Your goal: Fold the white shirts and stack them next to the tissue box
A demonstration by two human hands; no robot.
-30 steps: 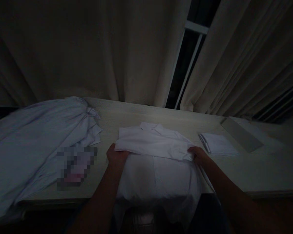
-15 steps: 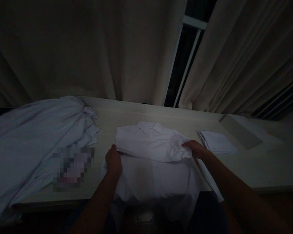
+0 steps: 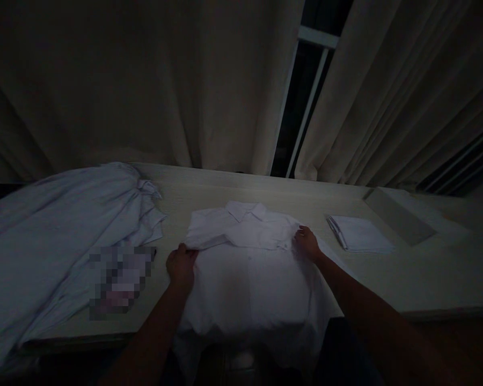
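Head view: left hand (image 3: 181, 267) fingers pinched white shirt (image 3: 233, 273); right hand (image 3: 307, 243) grip beside cuff (image 3: 282, 245) was unclear; shirt's overhang below fingers risked dragging folds askew.

We're in a dim, homelike room, its exact kind unclear; beige drapes (image 3: 225, 96) hang behind the long pale table (image 3: 418, 279); a dark window (image 3: 304, 80) shows beyond it; white garments (image 3: 64, 230) heap at its left end.
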